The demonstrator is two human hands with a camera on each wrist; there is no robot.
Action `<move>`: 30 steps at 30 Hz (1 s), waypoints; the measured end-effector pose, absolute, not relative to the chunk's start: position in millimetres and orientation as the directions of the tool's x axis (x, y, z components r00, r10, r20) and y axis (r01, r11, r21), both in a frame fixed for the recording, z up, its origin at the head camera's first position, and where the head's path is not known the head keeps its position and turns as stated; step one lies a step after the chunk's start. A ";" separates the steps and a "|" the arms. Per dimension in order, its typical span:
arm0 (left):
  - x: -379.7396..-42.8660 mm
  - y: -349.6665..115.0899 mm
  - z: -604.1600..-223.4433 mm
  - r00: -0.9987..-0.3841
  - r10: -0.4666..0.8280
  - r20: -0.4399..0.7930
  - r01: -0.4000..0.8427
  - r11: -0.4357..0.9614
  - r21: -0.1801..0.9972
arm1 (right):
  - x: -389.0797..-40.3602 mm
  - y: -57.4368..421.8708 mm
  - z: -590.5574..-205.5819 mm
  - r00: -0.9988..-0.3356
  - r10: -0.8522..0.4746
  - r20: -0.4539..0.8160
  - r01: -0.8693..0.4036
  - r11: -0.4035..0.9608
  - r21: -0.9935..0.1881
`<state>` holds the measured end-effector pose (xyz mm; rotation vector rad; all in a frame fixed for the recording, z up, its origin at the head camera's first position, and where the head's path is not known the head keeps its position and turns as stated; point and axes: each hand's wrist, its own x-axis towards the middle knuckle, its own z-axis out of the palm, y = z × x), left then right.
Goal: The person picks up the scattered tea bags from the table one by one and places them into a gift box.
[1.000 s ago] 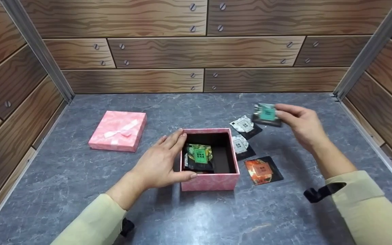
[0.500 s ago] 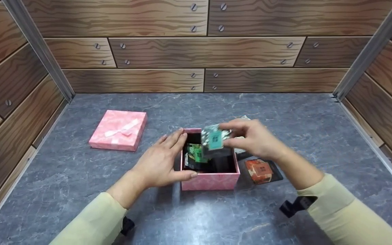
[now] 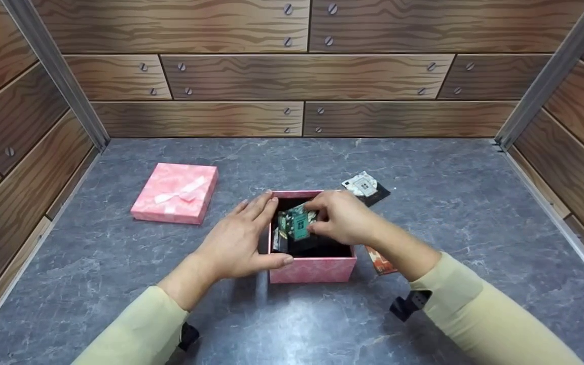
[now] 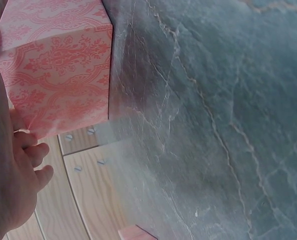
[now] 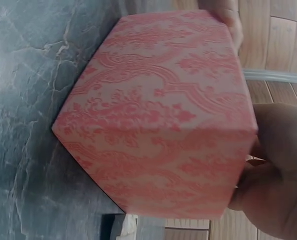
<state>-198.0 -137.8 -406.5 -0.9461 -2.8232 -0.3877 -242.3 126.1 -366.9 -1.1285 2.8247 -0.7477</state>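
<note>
My left hand [image 3: 239,243] holds the left side of a lidless pink gift box [image 3: 312,270], its thumb along the front rim and its fingertips at the back left corner. In the left wrist view, fingers [image 4: 36,155] lie against the patterned wall. Reaching over the box's right rim, my right hand [image 3: 348,215] pinches a small square black sachet [image 3: 300,226] with a teal label inside the box. That sachet covers most of another sachet beneath it. In the right wrist view, the gift box [image 5: 153,110] hides the pinching fingertips.
The pink lid [image 3: 178,195] with a ribbon bow lies at the back left. Beyond the box's right side lie a white-and-black sachet [image 3: 365,185] and an orange one [image 3: 380,261], partly behind my right arm. Wood-patterned walls [image 3: 231,76] enclose the grey marbled table [image 3: 119,263].
My right hand has carried the teal-labelled sachet leftward from the right of the box, then down into it. My left hand and the box have stayed in place.
</note>
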 end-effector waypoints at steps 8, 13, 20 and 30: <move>-198.1 -137.7 -405.6 -0.788 0.579 0.210 0.613 0.766 0.191 | -240.5 114.3 -370.5 -0.740 -0.662 0.114 -0.655 0.673 -0.343; -198.4 -138.7 -406.4 -0.792 0.576 0.204 0.609 0.769 0.192 | -240.4 108.1 -369.7 -0.770 -0.636 0.046 -0.608 0.710 -0.355; -198.0 -138.8 -406.1 -0.796 0.573 0.196 0.604 0.773 0.192 | -242.9 99.2 -371.8 -0.756 -0.654 0.034 -0.628 0.709 -0.321; -197.2 -138.2 -405.3 -0.797 0.569 0.204 0.603 0.771 0.207 | -243.6 93.7 -373.9 -0.757 -0.653 0.016 -0.623 0.714 -0.319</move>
